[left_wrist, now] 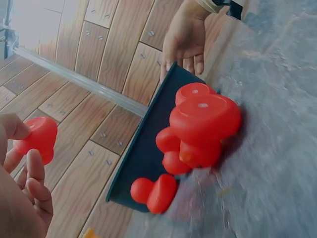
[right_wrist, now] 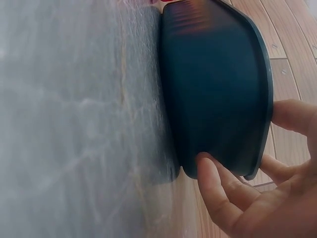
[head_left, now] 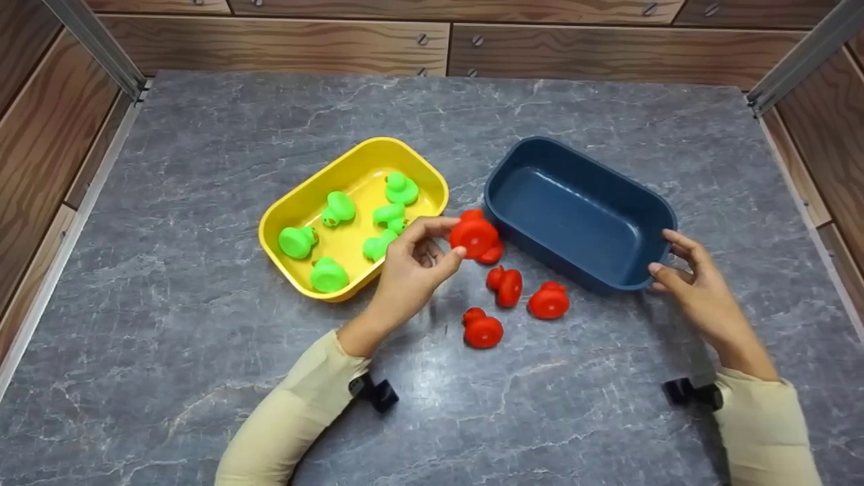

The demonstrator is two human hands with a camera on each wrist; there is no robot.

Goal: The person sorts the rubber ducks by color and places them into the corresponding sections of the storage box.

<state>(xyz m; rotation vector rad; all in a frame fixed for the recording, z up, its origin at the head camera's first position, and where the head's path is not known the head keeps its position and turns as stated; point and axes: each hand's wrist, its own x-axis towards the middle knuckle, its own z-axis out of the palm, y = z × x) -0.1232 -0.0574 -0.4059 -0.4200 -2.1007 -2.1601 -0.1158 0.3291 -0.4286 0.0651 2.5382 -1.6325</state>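
Observation:
My left hand pinches a red rubber duck between thumb and fingers, raised over the table between the two tubs. In the left wrist view the held duck shows at the left, apart from the others. Several more red ducks lie on the table below it, some tipped with their flat bases showing. My right hand grips the right corner of the dark blue tub, with fingers at its rim and outer wall. No duck shows inside that tub.
A yellow tub stands at the left with several green ducks in it. The grey marbled table has wood-patterned panels behind it and at both sides. Metal posts stand at the back corners.

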